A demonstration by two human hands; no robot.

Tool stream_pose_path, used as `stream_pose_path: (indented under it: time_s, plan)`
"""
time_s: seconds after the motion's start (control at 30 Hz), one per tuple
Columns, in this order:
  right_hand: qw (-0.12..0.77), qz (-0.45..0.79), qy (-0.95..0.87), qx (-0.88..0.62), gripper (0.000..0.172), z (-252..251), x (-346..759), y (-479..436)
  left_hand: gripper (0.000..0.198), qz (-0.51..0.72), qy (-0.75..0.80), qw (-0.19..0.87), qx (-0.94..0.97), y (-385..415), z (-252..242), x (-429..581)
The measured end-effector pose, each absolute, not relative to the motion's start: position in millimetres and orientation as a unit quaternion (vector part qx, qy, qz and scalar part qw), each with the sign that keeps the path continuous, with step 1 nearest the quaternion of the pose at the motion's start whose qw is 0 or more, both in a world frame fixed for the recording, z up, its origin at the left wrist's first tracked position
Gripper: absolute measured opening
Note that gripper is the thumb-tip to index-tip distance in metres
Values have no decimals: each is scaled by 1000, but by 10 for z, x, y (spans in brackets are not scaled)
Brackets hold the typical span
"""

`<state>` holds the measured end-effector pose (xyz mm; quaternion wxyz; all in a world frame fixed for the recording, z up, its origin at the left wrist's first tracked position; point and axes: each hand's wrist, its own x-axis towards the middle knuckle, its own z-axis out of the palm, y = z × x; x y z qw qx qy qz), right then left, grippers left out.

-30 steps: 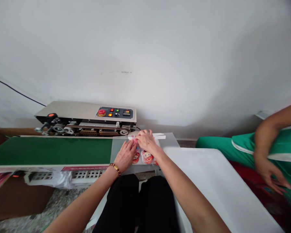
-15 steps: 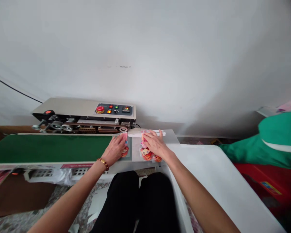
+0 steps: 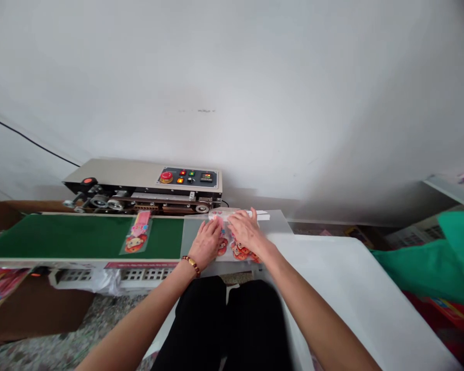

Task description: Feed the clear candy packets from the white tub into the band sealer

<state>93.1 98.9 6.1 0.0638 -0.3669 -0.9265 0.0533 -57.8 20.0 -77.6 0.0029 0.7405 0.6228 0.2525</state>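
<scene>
My left hand and my right hand lie side by side, fingers stretched flat, on a small stack of clear packets with red cartoon faces at the grey feed plate beside the sealer. One packet rides apart on the green conveyor belt, its pink top under the sealing band of the band sealer machine. A bead bracelet is on my left wrist.
A white table runs to my right. A person in green is at the far right, above red boxes. A cardboard box stands on the floor at left. The sealer's control panel shows lit buttons. My black-trousered legs are below.
A packet that my left hand slid onto the belt has travelled left along the sealer. My left hand came back to the stack beside my right hand. The other person's arm left the view.
</scene>
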Motion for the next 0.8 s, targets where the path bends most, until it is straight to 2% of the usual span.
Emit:
stream_pose_path:
  time_s: [0.13, 0.37, 0.63, 0.8]
  plan:
    - [3, 52, -920, -388, 36, 134, 629, 1089, 49, 239, 623, -12, 744, 195, -834, -565]
    - [-28, 81, -913, -398, 34, 84, 383, 1260, 49, 229, 621, -30, 749, 176, -832, -580]
    - [6, 82, -921, -381, 34, 114, 468, 1227, 51, 212, 623, -48, 751, 186, -870, -587]
    - [41, 48, -901, -430, 45, 202, 939, 1141, 48, 202, 635, -42, 744, 208, -804, -598]
